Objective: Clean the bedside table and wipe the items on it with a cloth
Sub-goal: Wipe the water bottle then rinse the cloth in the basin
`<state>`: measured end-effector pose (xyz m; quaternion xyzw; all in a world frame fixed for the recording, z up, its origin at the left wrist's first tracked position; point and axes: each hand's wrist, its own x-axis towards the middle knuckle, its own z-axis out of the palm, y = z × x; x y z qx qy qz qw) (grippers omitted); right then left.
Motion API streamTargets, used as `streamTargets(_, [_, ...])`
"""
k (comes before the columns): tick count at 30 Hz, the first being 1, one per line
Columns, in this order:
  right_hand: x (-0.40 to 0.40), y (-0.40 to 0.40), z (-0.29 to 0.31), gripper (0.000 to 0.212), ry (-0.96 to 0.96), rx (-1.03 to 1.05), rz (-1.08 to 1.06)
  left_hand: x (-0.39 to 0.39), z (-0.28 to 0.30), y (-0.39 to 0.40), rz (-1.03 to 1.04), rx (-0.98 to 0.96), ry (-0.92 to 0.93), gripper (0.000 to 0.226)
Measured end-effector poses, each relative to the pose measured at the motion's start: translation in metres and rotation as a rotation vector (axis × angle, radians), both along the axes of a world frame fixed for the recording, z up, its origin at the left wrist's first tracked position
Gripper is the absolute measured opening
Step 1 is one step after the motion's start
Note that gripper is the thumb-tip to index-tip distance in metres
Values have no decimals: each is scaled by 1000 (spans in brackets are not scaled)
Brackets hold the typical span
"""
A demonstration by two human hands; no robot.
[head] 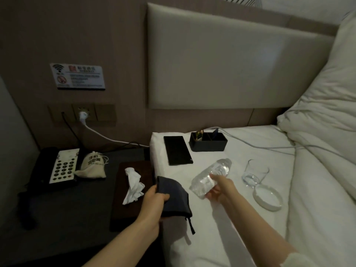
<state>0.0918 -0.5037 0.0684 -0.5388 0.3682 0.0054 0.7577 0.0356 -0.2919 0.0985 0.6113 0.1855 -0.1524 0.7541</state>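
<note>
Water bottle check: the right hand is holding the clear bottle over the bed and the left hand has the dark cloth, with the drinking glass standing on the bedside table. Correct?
Not quite. The head view shows the drinking glass on the bed, beside the ashtray, not on the bedside table. The rest holds: the right hand holds the bottle and the left hand grips the dark cloth.
</note>
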Motion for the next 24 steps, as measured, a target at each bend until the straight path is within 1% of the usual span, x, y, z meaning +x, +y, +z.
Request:
streamTargets(3, [-46,11,2,34,36,47,106,-26,-3,12,2,2,47,28])
streamTargets(6, [-95,19,8,16,60,131,188,-50,-6,28,5,-5,66,28])
streamTargets(7, [-109,20,10,12,70,115,221,-57,-6,33,12,-11,62,29])
streamTargets(8, [-122,22,11,11,82,28,260,-62,-6,38,21,-16,59,29])
streamTargets(9, [-133,24,11,12,86,-121,302,-67,-6,43,28,-15,56,30])
streamTargets(11, [-148,27,15,25,69,-407,383,-76,-3,51,30,-11,39,31])
streamTargets(14, [-148,33,25,59,92,-663,494,-89,4,60,34,-23,15,32])
streamTargets(15, [-144,35,28,66,125,-747,536,-93,7,62,35,-29,7,32])
streamTargets(16, [-140,38,29,67,164,-850,569,-98,10,64,35,-35,-2,33])
streamTargets(17, [-136,42,29,64,201,-987,587,-103,13,66,37,-40,-9,33])
streamTargets(19, [-130,49,27,61,264,-1242,586,-112,18,70,36,-44,-18,33])
streamTargets(21, [-130,59,21,72,294,-1337,590,-123,20,76,28,-57,-25,32])
streamTargets(23, [-136,66,14,94,302,-1357,580,-135,24,84,29,-72,-45,32])
streamTargets(24, [-139,66,12,99,301,-1340,557,-141,25,87,27,-79,-55,32])
